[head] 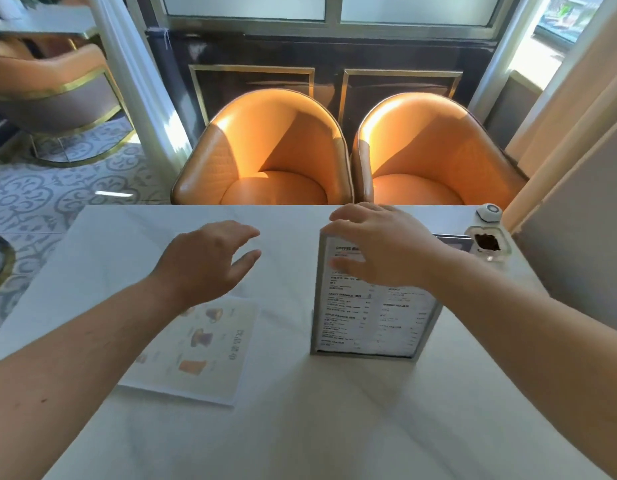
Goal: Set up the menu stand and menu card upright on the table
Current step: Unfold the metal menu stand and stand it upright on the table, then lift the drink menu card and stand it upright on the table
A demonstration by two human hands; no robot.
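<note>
The menu stand [371, 306] is standing upright on the surface [300, 427], right of centre. The right hand [380, 247] is hovering over its top, grip wide, likely steadying it. The left hand [206, 261] is spreading empty above the flat menu card [196, 355].

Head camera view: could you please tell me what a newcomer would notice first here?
Probably the two orange armchairs glowing in sunlight beyond the white table. Next, the menu stand standing upright right of centre, with the right hand open at its top edge. The left hand hovers open above a picture menu card lying flat.
</note>
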